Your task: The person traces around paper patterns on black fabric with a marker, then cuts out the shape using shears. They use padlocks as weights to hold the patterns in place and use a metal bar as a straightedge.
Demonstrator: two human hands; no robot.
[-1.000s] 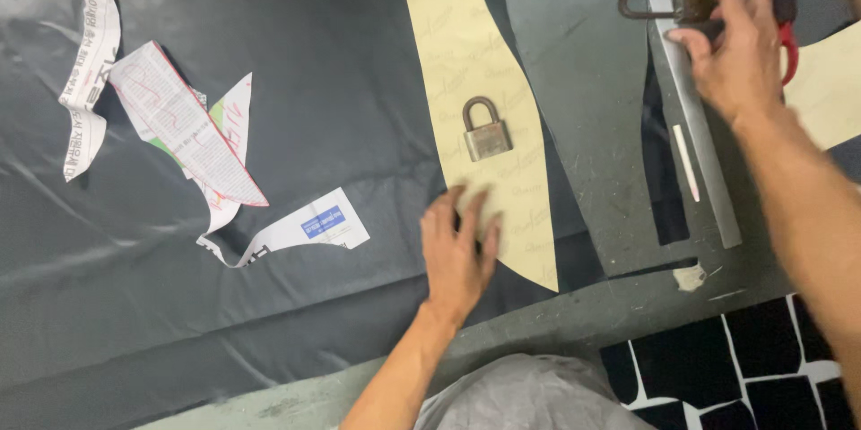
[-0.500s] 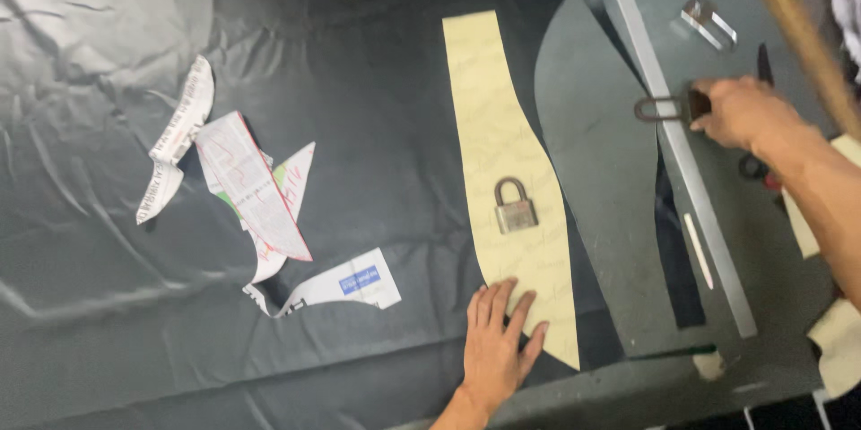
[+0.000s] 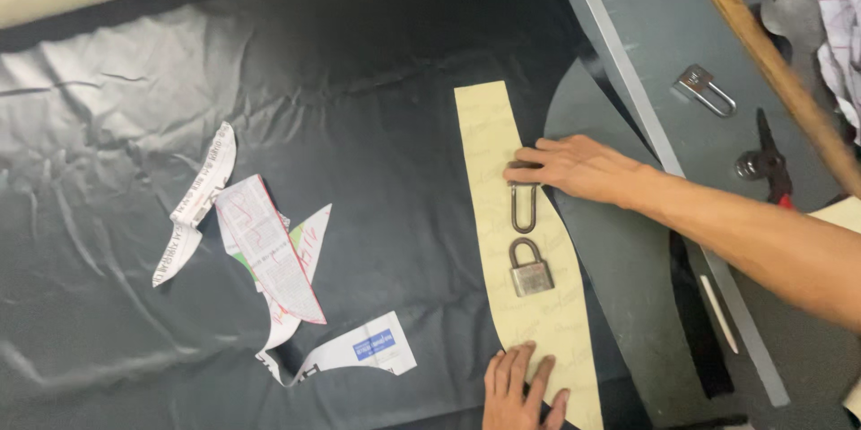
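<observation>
A long tan paper pattern (image 3: 502, 134) lies on black fabric (image 3: 359, 125). A small grey padlock (image 3: 531, 270) sits on its middle. Just above that, my right hand (image 3: 578, 168) rests on the pattern with its fingers over the body of a second, long-shackle padlock (image 3: 523, 208); only the shackle shows, pointing toward me. My left hand (image 3: 520, 390) lies flat with fingers spread on the pattern's near end. A dark grey pattern piece (image 3: 619, 251) lies to the right, under my right forearm.
Cut paper scraps (image 3: 260, 255) lie on the fabric at left. A metal straightedge (image 3: 646, 134) runs along the fabric's right side. Beyond it are a third padlock (image 3: 704, 89), scissors (image 3: 767, 161), a wooden stick (image 3: 771, 71) and a white marker (image 3: 717, 300).
My right hand has carried the long-shackle padlock from the straightedge at right down onto the tan pattern, above the first padlock. My left hand stays on the pattern's near end.
</observation>
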